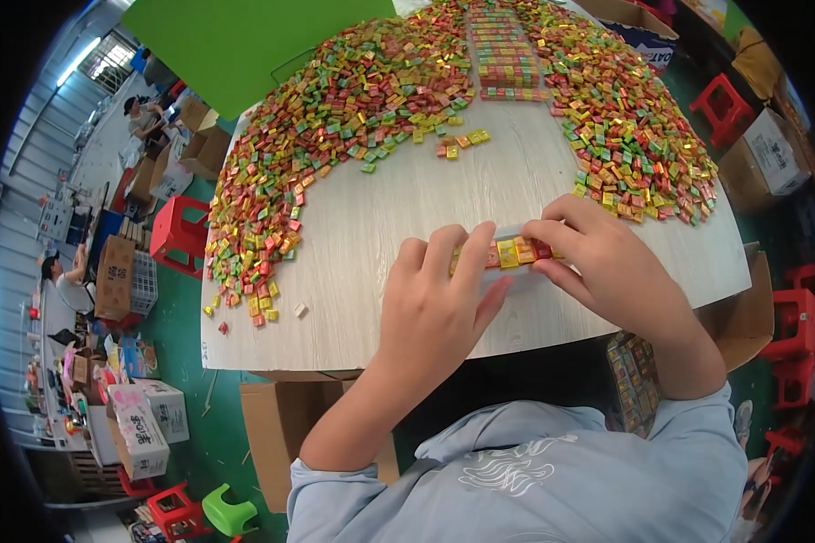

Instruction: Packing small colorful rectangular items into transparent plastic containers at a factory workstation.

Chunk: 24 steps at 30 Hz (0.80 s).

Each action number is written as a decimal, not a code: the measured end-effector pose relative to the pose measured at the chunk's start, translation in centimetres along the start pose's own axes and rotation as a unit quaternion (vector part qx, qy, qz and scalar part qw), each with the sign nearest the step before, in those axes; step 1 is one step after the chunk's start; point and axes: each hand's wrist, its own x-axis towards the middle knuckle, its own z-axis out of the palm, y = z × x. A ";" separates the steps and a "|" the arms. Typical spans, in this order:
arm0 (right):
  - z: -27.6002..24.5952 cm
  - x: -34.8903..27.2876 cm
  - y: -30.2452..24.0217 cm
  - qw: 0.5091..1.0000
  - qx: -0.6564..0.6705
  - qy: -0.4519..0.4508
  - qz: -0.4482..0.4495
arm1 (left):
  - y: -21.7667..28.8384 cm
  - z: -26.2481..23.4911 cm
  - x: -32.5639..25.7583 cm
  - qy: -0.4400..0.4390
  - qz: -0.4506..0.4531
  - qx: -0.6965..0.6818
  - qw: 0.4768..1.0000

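Both ends of the short row of wrapped pieces (509, 253) sit within our grip: our left hand (430, 306) curls around the left end, and our right hand (607, 265) pinches the right end between thumb and fingertips. Its long axis runs left to right, right end slightly farther from us. We hold it at the pale tabletop's (371, 235) near side; beyond, loose pieces (362, 81) heap around packed rows (507, 56).

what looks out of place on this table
A pale piece lies by itself just off the left heap, lacking the bright colours there. A small red piece also sits apart, by the near left corner of the table, as if strayed.
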 end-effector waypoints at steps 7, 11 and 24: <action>1.3 -1.4 -0.4 0.999 -0.029 0.041 -0.014 | 0.4 2.3 -4.1 0.020 -0.011 0.053 0.998; 2.0 -2.2 -0.5 0.995 -0.071 0.069 -0.012 | 0.2 2.9 -4.5 0.013 -0.006 0.077 0.997; 3.0 -1.6 0.6 0.974 -0.184 -0.055 -0.121 | 0.2 2.2 -4.3 -0.014 -0.003 0.046 0.999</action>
